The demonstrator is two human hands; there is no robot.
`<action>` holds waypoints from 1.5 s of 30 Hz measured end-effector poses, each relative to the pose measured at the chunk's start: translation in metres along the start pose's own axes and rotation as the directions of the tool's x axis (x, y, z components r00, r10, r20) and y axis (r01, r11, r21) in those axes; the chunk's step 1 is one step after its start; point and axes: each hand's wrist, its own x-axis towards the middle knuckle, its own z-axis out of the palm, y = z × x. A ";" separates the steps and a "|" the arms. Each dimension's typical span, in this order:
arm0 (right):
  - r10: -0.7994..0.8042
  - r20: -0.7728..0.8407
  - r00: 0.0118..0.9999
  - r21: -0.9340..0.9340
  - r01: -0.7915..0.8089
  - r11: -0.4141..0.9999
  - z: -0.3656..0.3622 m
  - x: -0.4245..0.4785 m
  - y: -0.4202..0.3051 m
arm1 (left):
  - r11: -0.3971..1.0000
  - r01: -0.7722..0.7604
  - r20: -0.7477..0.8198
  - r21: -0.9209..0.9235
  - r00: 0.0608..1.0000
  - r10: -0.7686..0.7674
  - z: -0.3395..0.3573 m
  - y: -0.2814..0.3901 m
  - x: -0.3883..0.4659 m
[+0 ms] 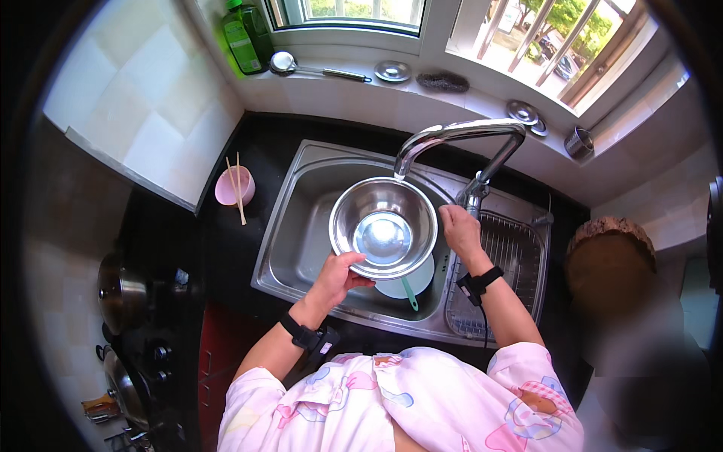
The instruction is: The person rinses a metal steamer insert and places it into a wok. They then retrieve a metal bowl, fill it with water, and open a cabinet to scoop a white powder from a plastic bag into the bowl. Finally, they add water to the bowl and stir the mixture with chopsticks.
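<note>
My left hand point(338, 278) grips the near rim of a shiny stainless steel bowl point(384, 226), thumb over the edge, above the left sink basin point(299, 214). The curved chrome faucet point(452, 133) ends just over the bowl's far rim. My right hand point(462, 230) is curled beside the faucet base, right of the bowl; whether it touches the lever is hard to tell. Beneath the bowl, a pale dish point(423, 279) and a green-handled utensil point(410, 295) lie in the basin, partly hidden.
A pink bowl point(226, 189) with wooden chopsticks point(237, 192) across it stands on the black counter at left. A wire rack point(508, 248) fills the right basin. A round wooden block point(613, 265) stands farther right. The sill holds a green bottle point(242, 45), a ladle point(327, 72) and a scouring pad point(443, 82).
</note>
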 end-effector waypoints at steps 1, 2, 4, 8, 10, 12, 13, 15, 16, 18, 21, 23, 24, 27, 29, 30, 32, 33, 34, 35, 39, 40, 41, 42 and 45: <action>-0.013 -0.003 1.000 0.009 0.013 1.000 -0.001 -0.004 0.001 | 0.999 0.046 0.027 -0.003 0.999 -0.046 -0.004 -0.001 0.006; 0.001 0.037 0.999 0.023 -0.002 1.000 -0.003 -0.008 0.001 | 0.996 0.092 0.054 -0.006 0.994 -0.091 -0.006 -0.002 0.011; 0.015 0.053 0.998 0.088 -0.019 0.996 -0.006 -0.011 0.000 | 0.989 0.146 0.093 -0.005 0.985 -0.145 -0.004 -0.001 0.018; 0.006 0.017 1.000 0.204 -0.010 0.979 -0.005 -0.017 0.005 | 0.977 0.199 0.145 -0.078 0.972 -0.186 0.000 -0.007 0.034; 0.006 -0.051 0.999 0.248 0.007 0.969 -0.003 -0.021 0.000 | 0.985 0.137 0.135 -0.106 0.983 -0.122 0.000 -0.013 0.045; 0.034 -0.112 0.993 0.264 -0.003 0.964 -0.008 -0.030 -0.008 | 0.993 0.053 0.126 -0.102 0.991 -0.040 0.003 -0.013 0.051; 0.049 -0.141 0.989 0.271 -0.009 0.963 -0.010 -0.034 -0.009 | 0.996 -0.072 0.048 -0.052 0.996 0.075 0.007 -0.012 0.053; 0.035 -0.198 0.980 0.250 0.016 0.968 -0.004 -0.041 0.000 | 0.950 -0.303 -0.089 0.077 0.947 0.309 0.014 -0.012 0.056; 0.054 -0.195 0.979 0.237 -0.006 0.971 -0.005 -0.044 0.004 | 0.934 -0.342 -0.139 0.105 0.925 0.355 0.014 -0.010 0.055; 0.049 -0.202 0.978 0.219 -0.003 0.976 -0.007 -0.046 0.007 | 0.895 -0.411 -0.233 0.171 0.866 0.442 0.014 -0.003 0.049; 0.159 -0.046 0.986 0.446 -0.122 0.887 0.000 -0.044 0.013 | 0.967 -0.219 -0.253 0.132 0.935 0.247 0.010 0.003 0.033; 0.141 -0.025 0.990 0.476 -0.112 0.872 0.002 -0.037 0.008 | 0.999 0.021 -0.137 0.025 0.990 -0.017 -0.007 -0.009 0.031; 0.134 -0.014 0.991 0.487 -0.110 0.867 0.003 -0.033 0.006 | 0.994 0.112 -0.057 0.001 0.992 -0.112 -0.008 -0.013 0.030; 0.146 -0.002 0.989 0.493 -0.126 0.861 0.002 -0.023 0.000 | 0.959 0.236 0.045 -0.156 0.972 -0.232 -0.006 -0.023 0.028; 0.100 0.013 0.995 0.465 -0.095 0.880 -0.002 -0.013 -0.009 | 0.956 0.239 0.036 -0.171 0.971 -0.236 -0.010 -0.026 0.031; 0.097 0.013 0.995 0.489 -0.091 0.867 0.001 -0.005 -0.009 | 0.962 0.223 0.017 -0.156 0.975 -0.224 -0.011 -0.024 0.032; 0.115 0.046 0.992 0.493 -0.123 0.861 -0.002 0.002 -0.008 | 0.985 0.139 -0.036 -0.102 0.989 -0.143 -0.014 -0.019 0.032; 0.102 0.059 0.993 0.524 -0.118 0.844 -0.001 0.002 -0.006 | 0.996 0.071 -0.068 -0.059 0.995 -0.075 -0.019 -0.015 0.029; 0.088 0.072 0.993 0.553 -0.113 0.825 0.000 0.000 -0.003 | 1.000 0.004 -0.096 -0.012 0.995 -0.005 -0.023 -0.009 0.027; 0.078 0.079 0.994 0.578 -0.109 0.809 0.001 -0.002 0.002 | 0.997 -0.061 -0.119 0.037 0.991 0.065 -0.027 -0.003 0.024; 0.093 0.141 0.986 0.638 -0.162 0.753 -0.001 -0.017 0.010 | 0.898 -0.291 -0.282 0.331 0.877 0.388 -0.052 0.025 0.015; 0.121 0.164 0.979 0.638 -0.199 0.744 -0.005 -0.022 0.011 | 0.834 -0.342 -0.305 0.434 0.815 0.493 -0.055 0.031 0.013; 0.149 0.187 0.971 0.637 -0.235 0.734 -0.008 -0.027 0.011 | 0.756 -0.379 -0.312 0.534 0.743 0.592 -0.058 0.037 0.012; 0.164 0.194 0.967 0.642 -0.251 0.724 -0.011 -0.033 0.015 | 0.730 -0.378 -0.310 0.570 0.723 0.617 -0.056 0.043 0.009; 0.197 0.235 0.952 0.668 -0.305 0.678 -0.017 -0.054 0.015 | 0.370 -0.421 -0.116 0.828 0.516 0.848 -0.097 0.043 0.030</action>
